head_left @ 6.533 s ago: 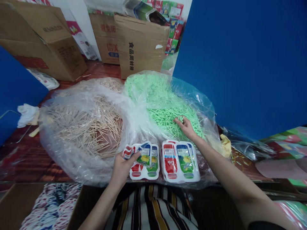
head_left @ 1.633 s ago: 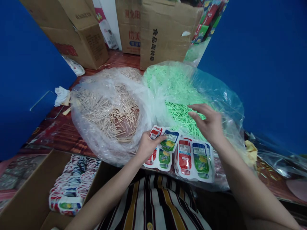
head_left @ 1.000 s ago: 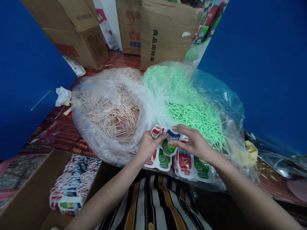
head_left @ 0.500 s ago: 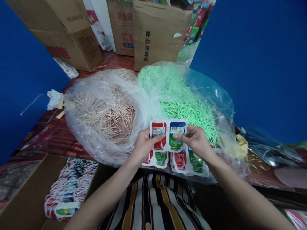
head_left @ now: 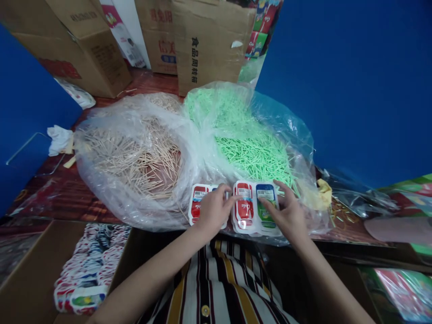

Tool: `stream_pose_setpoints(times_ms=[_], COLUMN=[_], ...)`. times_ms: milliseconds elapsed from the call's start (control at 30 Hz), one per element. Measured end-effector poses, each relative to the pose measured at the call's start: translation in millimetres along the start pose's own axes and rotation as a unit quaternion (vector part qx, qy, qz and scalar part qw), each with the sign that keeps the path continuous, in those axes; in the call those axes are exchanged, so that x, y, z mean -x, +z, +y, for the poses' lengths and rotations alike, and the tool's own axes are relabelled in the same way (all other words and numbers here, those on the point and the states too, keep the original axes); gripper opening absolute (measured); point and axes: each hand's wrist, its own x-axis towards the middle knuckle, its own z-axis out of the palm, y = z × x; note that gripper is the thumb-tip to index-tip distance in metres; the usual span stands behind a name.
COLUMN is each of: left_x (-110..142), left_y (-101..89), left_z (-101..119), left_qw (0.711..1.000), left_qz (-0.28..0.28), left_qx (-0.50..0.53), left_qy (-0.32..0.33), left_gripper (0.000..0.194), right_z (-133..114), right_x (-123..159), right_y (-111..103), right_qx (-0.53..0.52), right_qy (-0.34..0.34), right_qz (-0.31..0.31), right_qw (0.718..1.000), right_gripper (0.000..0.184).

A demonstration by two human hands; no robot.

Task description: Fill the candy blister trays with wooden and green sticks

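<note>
Two small stacks of die-cut soda-print cards lie side by side at the table's front edge. My left hand (head_left: 214,209) is over the left stack (head_left: 197,204), covering its right half, with its thumb reaching to the left edge of the right stack. Thumb and forefinger are apart. My right hand (head_left: 286,211) is at the right side of the right stack (head_left: 245,211), fingers spread, its thumb over the blue-green half. That top card shows a red cola half and a blue-green half, each with a barcode label.
Behind the stacks, clear plastic bags hold wooden sticks (head_left: 158,168) and green sticks (head_left: 256,155). An open carton (head_left: 29,274) at lower left contains rows of similar cards (head_left: 84,265). Cardboard boxes (head_left: 212,45) stand at the back, and a bent wire (head_left: 25,146) sticks out at left.
The double card that both hands held up is lowered onto the right stack. My hands have moved apart, the left over the left stack. The view has shifted a little.
</note>
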Motion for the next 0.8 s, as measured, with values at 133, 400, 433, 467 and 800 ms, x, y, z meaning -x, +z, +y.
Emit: stream_pose_setpoints(times_ms=[133, 400, 433, 467, 800], left_x=[5, 4, 3, 2, 5], left_y=[-28.1, -44.8, -44.5, -44.4, -43.0], left_z=[-29, -75, -78, -80, -79], left_qw=[0.949, 0.944, 0.950, 0.956, 0.958], left_qz=[0.090, 0.049, 0.056, 0.062, 0.069], left_qx=[-0.301, -0.287, -0.264, -0.244, -0.236], left_qy=[-0.029, -0.156, -0.154, -0.152, -0.149], left_gripper=[0.032, 0.026, 0.022, 0.020, 0.028], right_z=[13, -1, -7, -15, -68], right_x=[5, -21, -25, -29, -58], right_y=[9, 2, 3, 5, 49], right_qx=[0.260, 0.248, 0.242, 0.236, 0.187], right_qy=[-0.075, -0.214, -0.231, -0.250, -0.399], right_qz=[0.087, 0.123, 0.112, 0.096, -0.110], right_qw=[0.959, 0.937, 0.936, 0.934, 0.891], right_gripper=[0.057, 0.039, 0.035, 0.031, 0.018])
